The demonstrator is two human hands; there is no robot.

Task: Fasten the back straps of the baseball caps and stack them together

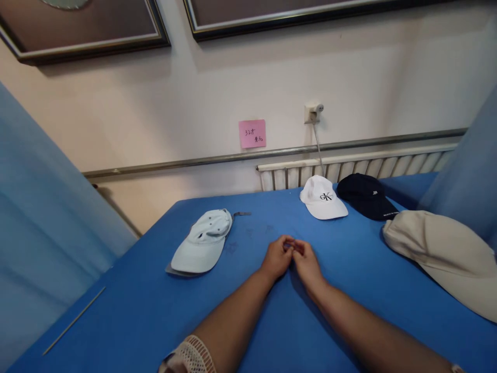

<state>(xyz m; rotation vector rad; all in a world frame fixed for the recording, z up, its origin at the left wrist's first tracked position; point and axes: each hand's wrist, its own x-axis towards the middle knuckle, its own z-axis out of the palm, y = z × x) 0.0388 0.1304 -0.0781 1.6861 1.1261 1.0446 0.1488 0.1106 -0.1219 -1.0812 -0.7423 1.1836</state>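
Note:
My left hand (276, 256) and my right hand (306, 260) rest together on the blue table (248, 316) near its middle. Their fingertips meet, curled inward and touching each other. Whether anything small sits between the fingers I cannot make out. A pale blue-white cap (204, 242) lies to the left of my hands. At the far side, a white cap with a black logo (323, 198) sits next to a black cap (366, 196). A larger beige cap (442, 253) lies at the right edge.
The table runs up to a white wall with a radiator (349, 168), a metal rail, a socket with a cable (313, 115) and a pink note (252, 133). Blue cloth hangs on the left (46, 223) and right.

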